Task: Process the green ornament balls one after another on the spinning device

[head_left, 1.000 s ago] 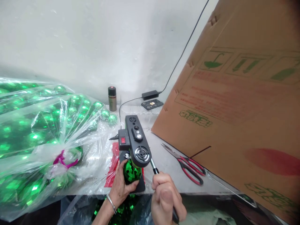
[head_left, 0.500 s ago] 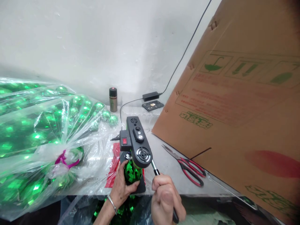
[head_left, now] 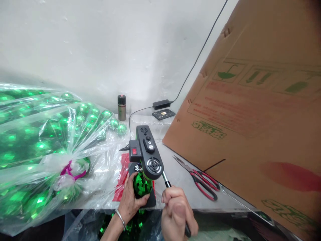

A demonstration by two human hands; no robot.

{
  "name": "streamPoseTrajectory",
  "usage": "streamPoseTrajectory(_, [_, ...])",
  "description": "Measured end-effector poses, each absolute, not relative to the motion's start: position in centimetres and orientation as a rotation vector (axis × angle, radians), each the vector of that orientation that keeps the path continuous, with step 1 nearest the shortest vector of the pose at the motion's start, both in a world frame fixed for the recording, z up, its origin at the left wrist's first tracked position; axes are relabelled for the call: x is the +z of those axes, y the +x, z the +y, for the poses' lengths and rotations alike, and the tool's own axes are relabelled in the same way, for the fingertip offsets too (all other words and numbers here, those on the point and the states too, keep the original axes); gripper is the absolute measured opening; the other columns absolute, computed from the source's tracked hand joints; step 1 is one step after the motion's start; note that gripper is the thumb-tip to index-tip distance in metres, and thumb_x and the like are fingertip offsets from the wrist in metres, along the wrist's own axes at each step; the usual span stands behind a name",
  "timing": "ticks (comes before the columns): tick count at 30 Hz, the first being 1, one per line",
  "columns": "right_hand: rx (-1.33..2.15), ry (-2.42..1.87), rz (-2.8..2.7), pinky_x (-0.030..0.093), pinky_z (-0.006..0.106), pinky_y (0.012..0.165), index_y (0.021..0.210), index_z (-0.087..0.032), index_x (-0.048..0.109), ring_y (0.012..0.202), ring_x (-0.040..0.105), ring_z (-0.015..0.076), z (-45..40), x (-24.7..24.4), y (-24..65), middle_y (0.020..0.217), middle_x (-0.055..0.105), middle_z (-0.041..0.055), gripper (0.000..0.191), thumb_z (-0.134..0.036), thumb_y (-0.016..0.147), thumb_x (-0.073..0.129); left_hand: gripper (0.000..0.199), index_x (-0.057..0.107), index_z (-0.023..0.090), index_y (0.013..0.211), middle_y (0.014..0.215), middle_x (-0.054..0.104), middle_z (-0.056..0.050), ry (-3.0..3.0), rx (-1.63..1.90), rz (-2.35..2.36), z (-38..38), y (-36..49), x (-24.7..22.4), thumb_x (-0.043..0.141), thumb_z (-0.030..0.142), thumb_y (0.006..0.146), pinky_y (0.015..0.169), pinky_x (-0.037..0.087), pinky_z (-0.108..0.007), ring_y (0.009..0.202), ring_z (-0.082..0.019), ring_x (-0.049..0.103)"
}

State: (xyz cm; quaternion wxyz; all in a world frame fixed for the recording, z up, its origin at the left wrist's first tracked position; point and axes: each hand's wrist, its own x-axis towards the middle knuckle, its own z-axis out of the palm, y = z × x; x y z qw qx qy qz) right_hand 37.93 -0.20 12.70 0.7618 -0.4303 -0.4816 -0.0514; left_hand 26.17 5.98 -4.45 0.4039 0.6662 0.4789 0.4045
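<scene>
A green mirrored ball [head_left: 142, 186] sits under the head of a small black machine [head_left: 147, 150] that has a red switch on its left side. My left hand [head_left: 130, 197], with a silver bangle at the wrist, is wrapped round the ball from the left and front. My right hand [head_left: 177, 212] is closed round the black grip of the machine's metal lever [head_left: 165, 179]. Beneath the machine is a black base plate on red material [head_left: 120, 187]. The top of the ball is hidden by the machine head.
Red-and-black scissors [head_left: 200, 179] lie right of the machine, beside a large cardboard box [head_left: 245, 117]. A clear bag of green balls [head_left: 50, 144] fills the left. Behind stand a small canister [head_left: 121, 107], a phone [head_left: 164, 114] and a power adapter [head_left: 162, 104].
</scene>
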Motion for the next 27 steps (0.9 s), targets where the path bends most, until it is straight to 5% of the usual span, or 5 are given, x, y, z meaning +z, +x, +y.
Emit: streamPoseTrajectory(27, [-0.107,-0.900,-0.983,0.052,0.026,0.059,0.072,-0.024,0.054,0.060,0.060,0.0129,0.3,11.2,37.7,0.068,0.055,-0.0046,0.052,-0.024,0.124,0.046,0.083,0.066,0.019,0.153,0.154,0.076,-0.021,1.745,1.030,1.185,6.4,26.9,-4.7,0.092,0.036,0.076,0.133,0.052,-0.075,0.152,-0.049,0.069])
